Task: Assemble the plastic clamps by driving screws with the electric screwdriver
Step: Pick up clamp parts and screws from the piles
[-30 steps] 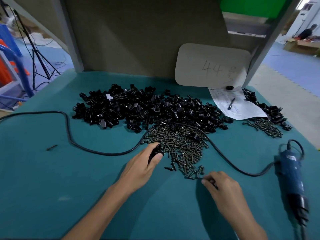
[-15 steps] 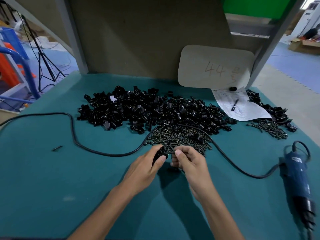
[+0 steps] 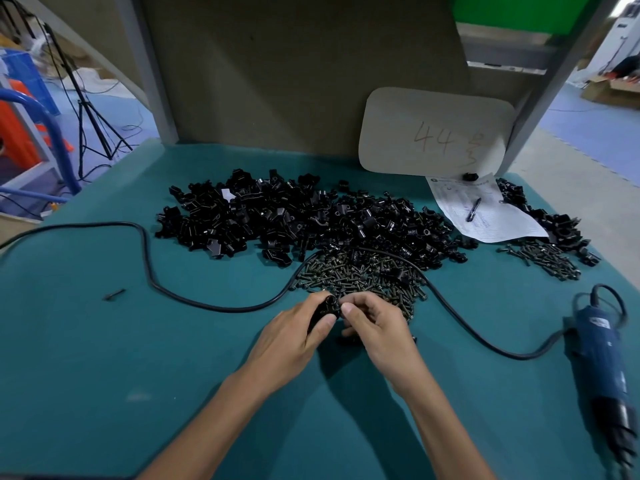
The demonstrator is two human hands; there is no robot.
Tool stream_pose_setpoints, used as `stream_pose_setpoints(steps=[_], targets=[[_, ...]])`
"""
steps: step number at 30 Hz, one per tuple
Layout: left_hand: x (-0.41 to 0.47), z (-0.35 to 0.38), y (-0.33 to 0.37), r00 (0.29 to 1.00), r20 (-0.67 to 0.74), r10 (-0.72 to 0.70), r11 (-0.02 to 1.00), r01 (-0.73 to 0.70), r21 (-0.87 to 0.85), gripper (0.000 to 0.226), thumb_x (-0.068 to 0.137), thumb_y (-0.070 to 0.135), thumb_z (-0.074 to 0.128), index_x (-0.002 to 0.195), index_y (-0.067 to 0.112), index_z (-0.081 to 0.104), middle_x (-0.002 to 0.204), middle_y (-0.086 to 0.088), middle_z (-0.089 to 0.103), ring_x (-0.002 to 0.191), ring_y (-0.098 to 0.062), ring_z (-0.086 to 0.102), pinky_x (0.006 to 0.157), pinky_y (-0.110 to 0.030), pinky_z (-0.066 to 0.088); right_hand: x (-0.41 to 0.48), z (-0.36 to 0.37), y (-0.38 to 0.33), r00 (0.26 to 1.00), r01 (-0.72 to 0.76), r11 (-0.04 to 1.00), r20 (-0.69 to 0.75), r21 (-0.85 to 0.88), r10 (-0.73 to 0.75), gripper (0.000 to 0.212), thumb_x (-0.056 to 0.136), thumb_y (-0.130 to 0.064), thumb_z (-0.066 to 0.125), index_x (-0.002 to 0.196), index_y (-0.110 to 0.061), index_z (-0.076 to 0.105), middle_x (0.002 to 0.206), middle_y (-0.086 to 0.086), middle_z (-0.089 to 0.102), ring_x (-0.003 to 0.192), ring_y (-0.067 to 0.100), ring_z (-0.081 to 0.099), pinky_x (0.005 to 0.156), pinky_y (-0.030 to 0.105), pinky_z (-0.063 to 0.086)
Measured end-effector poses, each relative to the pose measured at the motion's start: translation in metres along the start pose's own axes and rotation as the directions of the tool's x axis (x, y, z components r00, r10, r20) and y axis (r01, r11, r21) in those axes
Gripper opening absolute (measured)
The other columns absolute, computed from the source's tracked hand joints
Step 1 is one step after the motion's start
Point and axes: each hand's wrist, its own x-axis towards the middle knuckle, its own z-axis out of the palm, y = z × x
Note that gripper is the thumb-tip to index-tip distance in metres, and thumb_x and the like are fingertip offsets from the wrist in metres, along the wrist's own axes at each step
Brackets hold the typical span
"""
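Observation:
My left hand grips a black plastic clamp just in front of the screw pile. My right hand has its fingers curled against the clamp and pinches something small there, most likely a screw, which the fingertips hide. Behind the screws lies a wide heap of black clamp parts. The blue electric screwdriver lies on the table at the far right, untouched, its black cord looping across the mat and over the screws.
A teal mat covers the table. At back right lie a paper sheet with a pen, a card marked 44, a second small screw pile and more clamps. One lone screw sits at left.
My right hand came from the screw pile's near right edge over to the clamp in my left hand and now works at it. My left hand stayed put.

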Motion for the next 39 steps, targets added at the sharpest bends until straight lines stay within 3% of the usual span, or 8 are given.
stream_pose_setpoints(steps=[8,15,22,26,32,34,36,39], targets=[[-0.001,-0.003,0.006,0.999,-0.007,0.032,0.999,-0.032,0.038,0.039,0.102,0.060,0.029,0.136,0.041,0.037,0.106,0.014,0.058,0.093,-0.011,0.055,0.076,-0.034,0.048,0.002,0.001,0.003,0.997,-0.070,0.996,0.023,-0.048,0.071,0.017,0.103,-0.034,0.059,0.092,-0.023,0.067,0.074,-0.013,0.067,0.071,0.005,0.062,0.064,0.025,0.055],[-0.001,-0.002,0.005,0.999,-0.022,0.046,0.999,-0.045,0.028,0.034,0.102,0.058,0.032,0.130,0.041,0.038,0.098,0.016,0.056,0.087,-0.011,0.055,0.071,-0.034,0.046,0.006,0.001,-0.003,0.994,-0.102,0.975,0.013,-0.199,0.107,0.028,0.102,-0.045,0.055,0.089,-0.022,0.064,0.073,-0.005,0.066,0.065,0.006,0.064,0.062,0.028,0.056],[0.000,-0.001,0.002,0.998,-0.038,0.054,0.998,-0.053,0.012,0.025,0.101,0.059,0.033,0.120,0.044,0.041,0.082,0.016,0.053,0.078,-0.001,0.052,0.058,-0.025,0.034,0.006,-0.007,-0.004,0.992,-0.025,0.996,0.123,-0.080,0.035,0.006,0.101,-0.022,0.064,0.098,-0.019,0.067,0.092,0.002,0.068,0.074,0.012,0.067,0.071,0.030,0.057],[0.000,0.000,0.001,0.998,-0.039,0.057,0.998,-0.056,0.034,0.025,0.102,0.058,0.033,0.121,0.043,0.040,0.081,0.016,0.052,0.077,-0.002,0.052,0.058,-0.026,0.034,0.007,-0.008,-0.003,0.992,-0.040,0.996,0.116,-0.076,0.048,0.011,0.100,-0.024,0.066,0.092,-0.017,0.069,0.081,-0.003,0.070,0.072,0.013,0.067,0.067,0.030,0.059],[-0.001,-0.002,0.004,0.996,-0.048,0.080,0.996,-0.077,0.055,0.026,0.102,0.055,0.033,0.124,0.043,0.040,0.086,0.015,0.055,0.080,-0.007,0.054,0.062,-0.027,0.038,0.006,-0.005,-0.015,0.996,-0.005,0.944,0.083,-0.330,0.034,0.026,0.100,-0.043,0.061,0.085,-0.022,0.064,0.074,0.001,0.067,0.069,0.020,0.064,0.064,0.043,0.056],[-0.002,-0.002,0.003,0.996,-0.048,0.074,0.996,-0.071,0.059,0.029,0.102,0.057,0.032,0.126,0.043,0.039,0.089,0.015,0.056,0.081,-0.007,0.053,0.063,-0.028,0.037,0.003,-0.014,-0.019,0.996,0.032,0.909,0.093,-0.417,0.007,0.024,0.099,-0.051,0.057,0.093,-0.029,0.064,0.079,-0.008,0.068,0.073,0.008,0.065,0.069,0.037,0.057],[-0.002,-0.001,0.001,0.997,-0.054,0.059,0.996,-0.055,0.065,0.032,0.102,0.059,0.030,0.128,0.044,0.038,0.086,0.016,0.054,0.080,-0.003,0.051,0.062,-0.024,0.034,-0.001,-0.045,-0.020,0.998,0.057,0.854,-0.002,-0.518,-0.068,0.025,0.096,-0.055,0.057,0.107,-0.034,0.063,0.096,-0.018,0.069,0.089,-0.001,0.065,0.079,0.028,0.055],[-0.003,0.000,0.000,0.998,-0.056,0.043,0.997,-0.039,0.066,0.034,0.101,0.061,0.028,0.130,0.045,0.036,0.085,0.023,0.048,0.081,0.006,0.047,0.062,-0.018,0.031,-0.015,-0.142,0.001,0.904,-0.166,0.633,-0.373,-0.757,-0.210,0.045,0.090,-0.042,0.072,0.125,-0.014,0.063,0.117,0.015,0.067,0.111,0.035,0.062,0.096,0.047,0.048]])
